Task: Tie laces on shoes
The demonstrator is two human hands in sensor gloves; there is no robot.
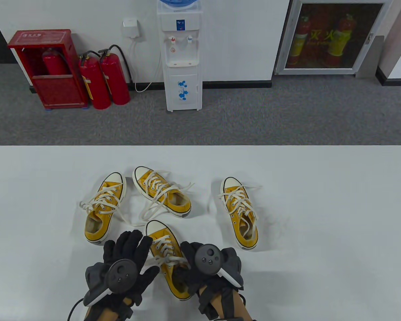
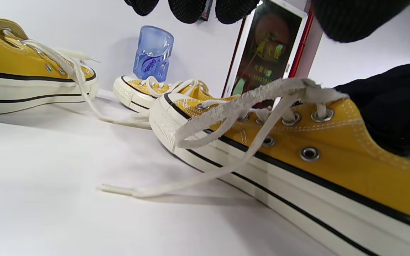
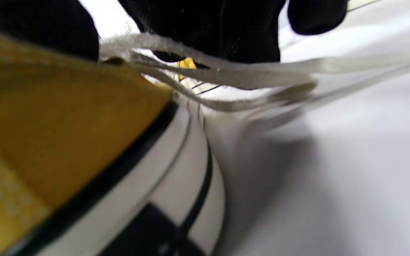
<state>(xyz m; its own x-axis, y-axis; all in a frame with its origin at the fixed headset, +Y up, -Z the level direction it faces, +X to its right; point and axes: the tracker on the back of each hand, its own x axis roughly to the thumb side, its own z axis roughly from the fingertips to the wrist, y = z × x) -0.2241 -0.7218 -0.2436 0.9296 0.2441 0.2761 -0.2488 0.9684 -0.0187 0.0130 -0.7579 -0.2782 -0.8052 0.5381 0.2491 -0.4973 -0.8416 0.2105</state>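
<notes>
A yellow canvas shoe point(image 1: 167, 267) with white laces point(image 1: 163, 259) lies toe-away between my hands near the table's front edge. My left hand point(image 1: 130, 254) hovers at its left side with fingers spread and straight, holding nothing; its fingertips point(image 2: 187, 9) show at the top of the left wrist view. My right hand point(image 1: 190, 264) rests over the shoe's opening, fingers curled on the lace at the top eyelets. In the left wrist view a lace loop point(image 2: 233, 110) hangs down the shoe's side point(image 2: 333, 167), and a loose end point(image 2: 119, 190) lies on the table. The right wrist view shows the lace point(image 3: 226, 71) running under my fingers point(image 3: 208, 28).
Three more yellow shoes lie on the white table point(image 1: 320, 217): one at left point(image 1: 103, 209), one behind point(image 1: 162, 190), one at right point(image 1: 240, 212), their laces trailing loose. Beyond the far edge stand a water dispenser point(image 1: 182, 57) and fire extinguishers point(image 1: 103, 80).
</notes>
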